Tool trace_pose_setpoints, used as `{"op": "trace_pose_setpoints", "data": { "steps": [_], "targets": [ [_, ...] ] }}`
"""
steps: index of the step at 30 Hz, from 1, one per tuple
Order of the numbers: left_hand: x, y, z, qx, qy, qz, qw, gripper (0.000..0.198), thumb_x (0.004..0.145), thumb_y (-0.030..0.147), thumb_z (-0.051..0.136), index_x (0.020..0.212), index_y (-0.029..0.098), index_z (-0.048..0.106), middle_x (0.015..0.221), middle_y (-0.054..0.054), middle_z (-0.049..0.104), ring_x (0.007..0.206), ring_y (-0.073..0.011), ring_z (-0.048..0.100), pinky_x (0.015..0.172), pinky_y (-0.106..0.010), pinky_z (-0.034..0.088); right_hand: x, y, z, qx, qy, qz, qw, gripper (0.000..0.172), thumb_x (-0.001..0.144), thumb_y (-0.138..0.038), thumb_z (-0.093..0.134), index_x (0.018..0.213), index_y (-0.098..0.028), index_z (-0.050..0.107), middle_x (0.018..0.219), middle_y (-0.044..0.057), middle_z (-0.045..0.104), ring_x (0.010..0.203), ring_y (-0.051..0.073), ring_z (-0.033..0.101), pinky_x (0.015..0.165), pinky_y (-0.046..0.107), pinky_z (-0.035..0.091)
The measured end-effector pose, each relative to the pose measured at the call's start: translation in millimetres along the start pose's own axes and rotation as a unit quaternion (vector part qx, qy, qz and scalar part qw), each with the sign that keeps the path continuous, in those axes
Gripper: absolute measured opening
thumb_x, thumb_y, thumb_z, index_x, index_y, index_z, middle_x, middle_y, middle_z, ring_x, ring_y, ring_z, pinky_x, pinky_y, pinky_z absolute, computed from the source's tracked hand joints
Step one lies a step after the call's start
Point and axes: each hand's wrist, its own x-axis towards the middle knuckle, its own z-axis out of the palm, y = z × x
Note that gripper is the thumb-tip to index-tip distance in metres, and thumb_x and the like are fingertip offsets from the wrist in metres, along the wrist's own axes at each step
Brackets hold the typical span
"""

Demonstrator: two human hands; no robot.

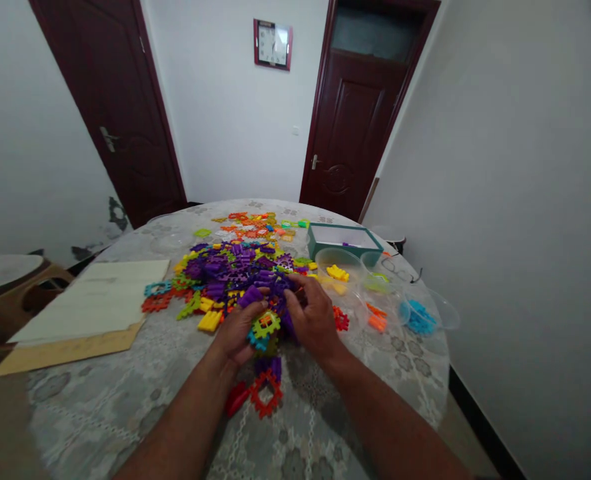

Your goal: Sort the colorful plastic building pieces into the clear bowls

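A pile of mostly purple toothed plastic pieces (235,267), mixed with yellow, green, red and blue ones, lies mid-table. At its near edge my left hand (238,330) is closed round a purple piece (250,296); a yellow-green toothed piece (266,325) and a blue one (259,341) lie against its fingers. My right hand (312,313) is beside it with bent fingers pressed at the purple pieces; what it holds, if anything, is hidden. Nearer me lie a red toothed ring (266,395) and a red piece (236,399).
Clear bowls (342,263) with yellow, orange and blue pieces (418,317) stand at the right, beside a green-edged box (345,240) and glasses (400,267). Papers (95,293) lie left. Orange pieces (255,227) lie behind the pile. A stool (20,287) stands left of the table.
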Motion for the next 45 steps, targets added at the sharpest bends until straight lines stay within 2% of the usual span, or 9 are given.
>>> {"op": "trace_pose_setpoints", "data": {
  "steps": [5,8,14,18,23,27,35,39,45],
  "targets": [
    [-2.2,3.0,3.2,-0.012,0.008,0.000,1.000,0.049,0.074,0.013,0.077,0.121,0.023,0.071,0.078,-0.001,0.076,0.055,-0.0184,0.070,0.051,-0.030,0.059,3.8,0.1,-1.4,0.121,0.014,0.128,0.984,0.033,0.097,-0.037,0.062,0.126,-0.024,0.065,0.102,0.004,0.073,0.076,0.018,0.068,0.070,0.031,0.058],
    [-2.2,6.3,3.4,-0.021,0.019,0.006,1.000,0.052,0.073,0.012,0.076,0.124,0.022,0.070,0.077,-0.001,0.075,0.053,-0.0189,0.069,0.050,-0.031,0.059,14.3,2.0,-19.5,0.142,0.014,0.157,0.977,0.036,0.095,-0.042,0.063,0.125,-0.022,0.066,0.098,0.004,0.073,0.073,0.018,0.068,0.064,0.029,0.057],
    [0.4,4.6,-0.6,-0.010,0.021,0.004,1.000,0.052,0.073,0.014,0.077,0.124,0.023,0.069,0.070,0.001,0.071,0.051,-0.0185,0.067,0.049,-0.030,0.057,66.8,30.5,-81.3,-0.033,-0.205,0.158,0.965,0.027,0.090,-0.030,0.063,0.113,-0.019,0.074,0.074,0.001,0.071,0.059,0.015,0.065,0.054,0.025,0.051],
    [1.4,1.7,-1.3,0.001,0.010,0.002,1.000,0.045,0.073,0.016,0.079,0.117,0.022,0.070,0.076,-0.001,0.076,0.058,-0.0209,0.072,0.055,-0.032,0.060,119.3,65.9,-98.6,-0.130,-0.103,0.172,0.971,0.031,0.086,-0.022,0.063,0.114,-0.015,0.075,0.079,0.004,0.074,0.057,0.013,0.064,0.056,0.024,0.051],
    [0.4,3.3,0.0,0.002,-0.003,0.010,1.000,0.040,0.072,0.016,0.080,0.110,0.022,0.069,0.077,-0.001,0.076,0.062,-0.0229,0.074,0.056,-0.033,0.060,160.4,100.7,-101.3,-0.151,0.004,0.181,0.972,0.054,0.090,-0.018,0.050,0.142,-0.010,0.060,0.114,0.014,0.075,0.076,0.015,0.071,0.070,0.027,0.057],
    [-0.1,2.5,0.1,-0.003,0.000,0.010,1.000,0.039,0.071,0.015,0.080,0.108,0.020,0.069,0.078,-0.001,0.076,0.058,-0.0195,0.071,0.058,-0.032,0.060,145.7,96.8,-96.2,-0.148,-0.009,0.177,0.973,0.045,0.092,-0.020,0.050,0.132,-0.013,0.068,0.124,0.016,0.073,0.086,0.019,0.074,0.078,0.033,0.060],
    [-2.3,-2.2,3.2,-0.015,-0.017,0.007,1.000,0.042,0.069,0.015,0.082,0.109,0.019,0.070,0.087,-0.003,0.078,0.070,-0.0225,0.075,0.069,-0.036,0.063,53.2,13.1,-42.3,-0.082,-0.237,0.060,0.966,0.024,0.099,-0.037,0.060,0.107,-0.022,0.077,0.094,0.004,0.077,0.084,0.020,0.072,0.075,0.031,0.056],
    [-1.5,-1.4,2.3,-0.023,-0.014,0.006,1.000,0.041,0.069,0.014,0.082,0.108,0.019,0.071,0.083,-0.003,0.078,0.071,-0.0244,0.077,0.069,-0.037,0.063,34.4,1.5,-23.3,-0.032,-0.246,0.107,0.963,0.024,0.097,-0.027,0.056,0.111,-0.022,0.074,0.080,0.000,0.072,0.073,0.017,0.069,0.064,0.027,0.052],
    [0.5,-3.0,0.0,-0.054,-0.019,0.002,0.998,0.037,0.072,0.010,0.079,0.108,0.019,0.071,0.084,-0.004,0.079,0.074,-0.0243,0.078,0.072,-0.037,0.064,36.6,4.1,-21.7,0.048,-0.269,0.177,0.946,0.022,0.094,-0.029,0.059,0.111,-0.022,0.071,0.072,-0.002,0.069,0.058,0.014,0.065,0.051,0.024,0.051]
  ]
}}
